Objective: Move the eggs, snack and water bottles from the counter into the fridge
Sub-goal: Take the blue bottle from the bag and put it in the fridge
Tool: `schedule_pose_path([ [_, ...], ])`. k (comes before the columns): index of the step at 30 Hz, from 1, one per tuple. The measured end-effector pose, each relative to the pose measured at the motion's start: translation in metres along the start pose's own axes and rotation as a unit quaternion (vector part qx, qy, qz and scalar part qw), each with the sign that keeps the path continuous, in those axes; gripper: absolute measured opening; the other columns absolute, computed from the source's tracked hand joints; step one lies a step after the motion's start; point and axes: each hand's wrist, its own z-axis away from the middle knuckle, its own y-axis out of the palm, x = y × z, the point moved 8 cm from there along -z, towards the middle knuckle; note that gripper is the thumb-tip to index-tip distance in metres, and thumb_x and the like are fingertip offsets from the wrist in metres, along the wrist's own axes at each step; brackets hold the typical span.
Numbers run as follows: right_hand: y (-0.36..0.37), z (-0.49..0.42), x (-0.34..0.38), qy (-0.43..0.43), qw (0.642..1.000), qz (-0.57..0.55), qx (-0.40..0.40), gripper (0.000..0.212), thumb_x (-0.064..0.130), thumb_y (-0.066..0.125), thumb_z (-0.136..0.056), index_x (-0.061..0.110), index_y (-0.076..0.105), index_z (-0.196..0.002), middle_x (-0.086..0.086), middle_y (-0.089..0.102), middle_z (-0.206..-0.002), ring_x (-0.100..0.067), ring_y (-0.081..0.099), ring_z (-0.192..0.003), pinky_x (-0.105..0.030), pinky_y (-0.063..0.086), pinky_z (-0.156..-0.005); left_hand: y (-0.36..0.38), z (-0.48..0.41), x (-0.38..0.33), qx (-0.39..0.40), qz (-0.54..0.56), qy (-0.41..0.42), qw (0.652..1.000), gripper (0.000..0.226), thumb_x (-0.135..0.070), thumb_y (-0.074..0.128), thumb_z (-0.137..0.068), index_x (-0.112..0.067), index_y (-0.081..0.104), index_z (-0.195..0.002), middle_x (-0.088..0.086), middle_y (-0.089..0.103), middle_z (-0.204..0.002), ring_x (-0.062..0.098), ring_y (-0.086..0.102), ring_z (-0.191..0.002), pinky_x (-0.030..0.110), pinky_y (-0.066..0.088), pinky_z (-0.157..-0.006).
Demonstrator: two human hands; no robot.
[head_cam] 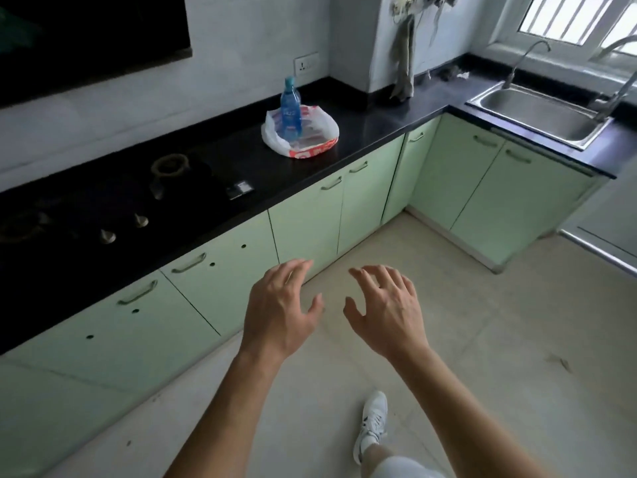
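A: hands?
B: left hand (281,310) and right hand (386,312) both empty, palms down, fingers spread, lower middle of frame.
A: bottle?
B: blue water bottle (290,108) upright in a plastic bag (310,139), counter (372,122) up top.

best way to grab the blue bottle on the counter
Grip the bottle around its mid-body, at the label, coming from the front, the counter-edge side. It stands upright on the crumpled plastic bag, so the body is exposed all round and a side wrap should lift it straight up. Both the left hand and right hand are empty; either would probably do.
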Motion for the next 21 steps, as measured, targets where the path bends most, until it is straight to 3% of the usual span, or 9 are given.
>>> schedule_pose_path([
  [11, -0.002, -0.149, -0.141, 0.010, 1.000, -0.009, -0.008, 0.048, 0.044, 0.054, -0.085, 0.022, 0.060, -0.127, -0.001, 0.064, -0.121, -0.026, 0.056, -0.117, -0.042, 0.042, -0.102, 0.070, -0.180, -0.070, 0.002, -0.004, -0.002, 1.000, 0.058, -0.048, 0.044, -0.085, -0.019, 0.055, -0.134, -0.002, 0.060, -0.132, 0.018, 0.055, -0.120, 0.037, 0.049, -0.097],
  [21, 0.027, -0.249, -0.179, -0.023, 0.999, -0.035, 0.014, 0.047, 0.044, 0.056, -0.086, 0.024, 0.060, -0.128, 0.001, 0.063, -0.121, -0.025, 0.055, -0.118, -0.040, 0.041, -0.103, 0.102, -0.265, -0.069, 0.013, -0.015, -0.041, 0.999, 0.056, -0.046, 0.049, -0.085, -0.021, 0.055, -0.135, -0.004, 0.060, -0.133, 0.016, 0.054, -0.121, 0.035, 0.047, -0.099],
])
